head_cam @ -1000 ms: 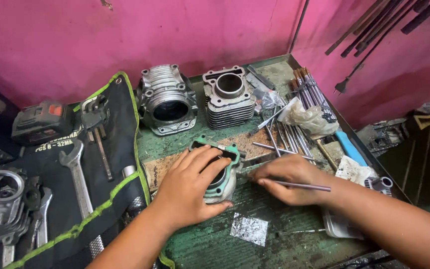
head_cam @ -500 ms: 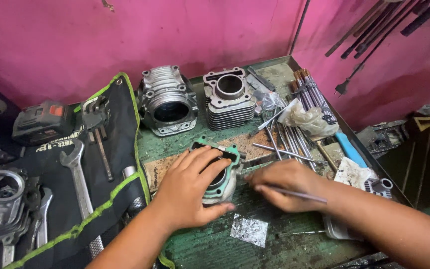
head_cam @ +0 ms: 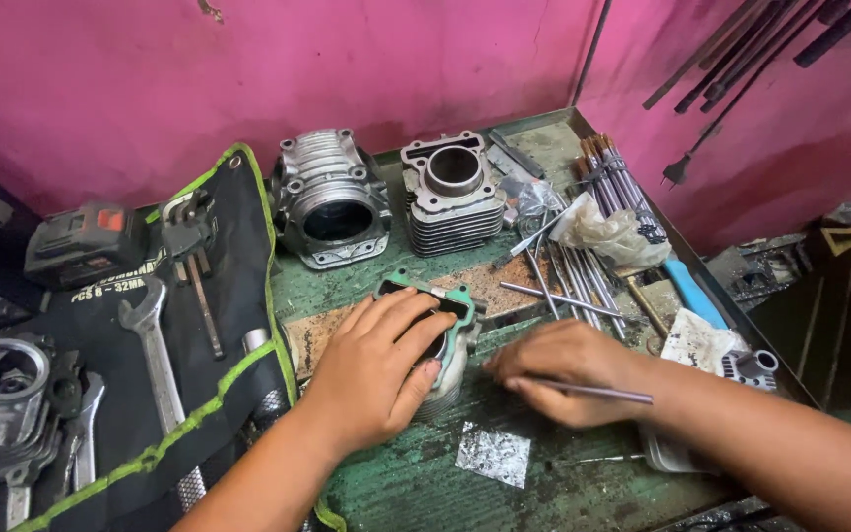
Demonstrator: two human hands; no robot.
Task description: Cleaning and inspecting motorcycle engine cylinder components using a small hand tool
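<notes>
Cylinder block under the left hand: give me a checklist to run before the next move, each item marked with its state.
1. Left hand flat on the cylinder block: ok.
2. Green gasket seated on its top face: cannot tell, hand covers it.
3. Right hand gripping the thin metal rod: ok.
4. Rod tip touching the block: cannot tell.
5. Bench near the block free of clutter: not ok, foil scrap lies there.
</notes>
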